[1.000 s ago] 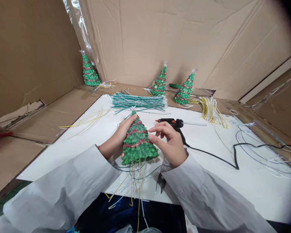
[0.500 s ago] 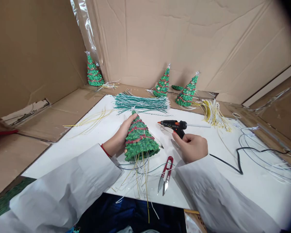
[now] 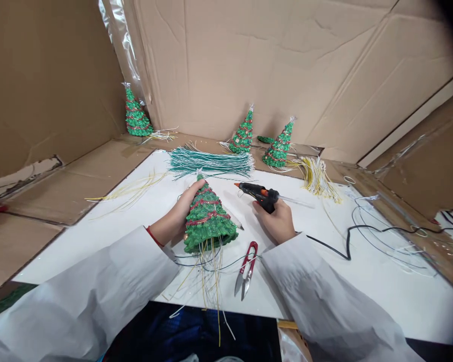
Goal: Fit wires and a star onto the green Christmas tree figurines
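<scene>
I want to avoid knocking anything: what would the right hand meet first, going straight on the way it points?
Past the black-and-orange glue gun it grips, the right hand would probably first meet the bundle of thin green-and-white wires; depth is unclear.

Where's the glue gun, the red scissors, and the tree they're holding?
Glue gun (image 3: pixel 258 193), head view: on its black body.
Red scissors (image 3: pixel 250 265), head view: on the red handle.
Held tree (image 3: pixel 210 208), head view: on the middle of its front.
</scene>
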Action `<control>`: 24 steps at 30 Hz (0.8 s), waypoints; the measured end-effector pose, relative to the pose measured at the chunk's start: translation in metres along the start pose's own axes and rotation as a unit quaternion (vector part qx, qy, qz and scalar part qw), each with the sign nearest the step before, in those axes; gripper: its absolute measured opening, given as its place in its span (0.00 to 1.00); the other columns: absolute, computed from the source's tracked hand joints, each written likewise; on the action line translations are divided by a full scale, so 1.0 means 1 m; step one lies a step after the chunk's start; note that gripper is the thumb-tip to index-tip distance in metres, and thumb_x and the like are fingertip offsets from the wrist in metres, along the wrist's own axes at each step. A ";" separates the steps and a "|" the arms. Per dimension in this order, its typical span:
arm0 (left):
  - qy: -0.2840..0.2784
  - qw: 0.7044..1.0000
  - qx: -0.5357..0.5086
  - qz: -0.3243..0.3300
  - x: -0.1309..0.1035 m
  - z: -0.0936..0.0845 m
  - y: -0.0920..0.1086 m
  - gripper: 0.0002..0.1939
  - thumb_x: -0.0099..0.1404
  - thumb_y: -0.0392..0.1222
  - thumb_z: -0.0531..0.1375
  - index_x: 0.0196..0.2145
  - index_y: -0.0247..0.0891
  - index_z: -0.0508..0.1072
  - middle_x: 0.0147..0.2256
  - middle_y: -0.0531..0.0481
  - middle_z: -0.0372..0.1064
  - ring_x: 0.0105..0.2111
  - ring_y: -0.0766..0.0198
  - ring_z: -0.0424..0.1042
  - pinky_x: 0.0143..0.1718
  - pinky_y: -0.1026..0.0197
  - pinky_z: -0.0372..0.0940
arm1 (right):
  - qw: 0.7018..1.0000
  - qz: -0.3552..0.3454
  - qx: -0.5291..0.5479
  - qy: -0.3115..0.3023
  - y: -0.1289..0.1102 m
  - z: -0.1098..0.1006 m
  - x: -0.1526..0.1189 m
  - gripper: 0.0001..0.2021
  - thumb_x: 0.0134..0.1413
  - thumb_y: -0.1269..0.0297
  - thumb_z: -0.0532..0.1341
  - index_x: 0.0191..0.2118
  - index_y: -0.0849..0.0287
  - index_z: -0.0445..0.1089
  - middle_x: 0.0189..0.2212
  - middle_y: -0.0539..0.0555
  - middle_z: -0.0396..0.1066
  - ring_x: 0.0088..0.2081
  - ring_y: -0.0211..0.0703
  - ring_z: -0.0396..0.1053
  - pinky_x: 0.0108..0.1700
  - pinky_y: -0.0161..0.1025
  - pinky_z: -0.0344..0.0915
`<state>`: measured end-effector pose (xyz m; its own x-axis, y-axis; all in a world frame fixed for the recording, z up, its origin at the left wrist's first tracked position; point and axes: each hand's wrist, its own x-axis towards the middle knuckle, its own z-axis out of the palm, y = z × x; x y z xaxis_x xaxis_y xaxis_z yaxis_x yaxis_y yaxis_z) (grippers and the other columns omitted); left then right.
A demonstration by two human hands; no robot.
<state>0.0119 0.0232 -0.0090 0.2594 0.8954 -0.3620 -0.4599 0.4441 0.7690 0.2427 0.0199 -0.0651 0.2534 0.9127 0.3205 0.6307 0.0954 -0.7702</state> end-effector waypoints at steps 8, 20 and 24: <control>-0.012 1.000 0.018 -0.010 -0.003 0.003 -0.001 0.17 0.62 0.51 0.60 0.23 0.37 0.67 0.18 0.54 0.67 0.15 0.66 0.68 0.18 0.65 0.65 | 0.991 -0.068 0.108 -0.042 -0.027 -0.012 -0.024 0.17 0.48 0.46 0.63 0.24 0.56 0.69 0.16 0.50 0.69 0.21 0.41 0.67 0.25 0.38 0.65; -0.025 0.999 0.036 0.017 -0.003 0.003 -0.001 0.15 0.62 0.50 0.61 0.24 0.38 0.66 0.20 0.54 0.68 0.17 0.66 0.69 0.20 0.66 0.65 | 0.987 -0.138 0.051 -0.059 -0.038 -0.026 -0.030 0.09 0.41 0.64 0.59 0.16 0.55 0.60 0.15 0.46 0.61 0.19 0.35 0.58 0.23 0.35 0.53; -0.023 0.998 0.045 0.020 -0.004 0.003 -0.001 0.15 0.61 0.51 0.62 0.25 0.38 0.66 0.20 0.54 0.67 0.18 0.66 0.68 0.20 0.65 0.65 | 0.988 -0.137 0.037 -0.061 -0.040 -0.027 -0.029 0.10 0.40 0.64 0.58 0.15 0.55 0.59 0.15 0.47 0.62 0.20 0.36 0.58 0.24 0.35 0.53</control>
<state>0.0142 0.0194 -0.0070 0.2825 0.9089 -0.3068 -0.3923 0.4013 0.8277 0.2300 -0.0214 -0.0286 -0.0132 0.8894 0.4570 0.6062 0.3706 -0.7037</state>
